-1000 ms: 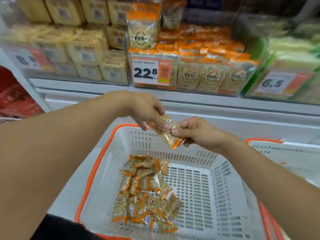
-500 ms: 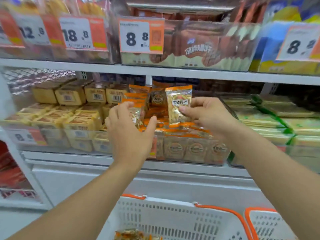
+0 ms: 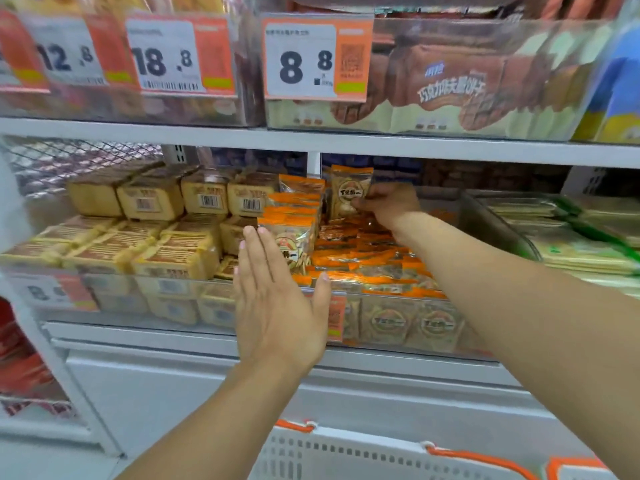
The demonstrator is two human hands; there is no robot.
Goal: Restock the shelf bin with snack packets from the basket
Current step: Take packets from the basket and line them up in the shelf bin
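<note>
From the head camera, the clear shelf bin [image 3: 388, 320] sits on the middle shelf [image 3: 346, 362], packed with orange-edged snack packets [image 3: 363, 258]. Toward the back of the bin, the right hand [image 3: 389, 204] pinches one snack packet [image 3: 348, 197] upright by its side edge, fingers curled round it. At the bin's front left corner, the left hand [image 3: 277, 306] is flat with fingers straight and together, held against a row of standing packets [image 3: 289, 233]; it grips nothing. Left of the bin lie yellow wrapped cakes [image 3: 166, 244]; right of it, green-trimmed packs [image 3: 571, 244]. Below the bin, the white basket [image 3: 346, 455] with orange trim shows only its rim.
</note>
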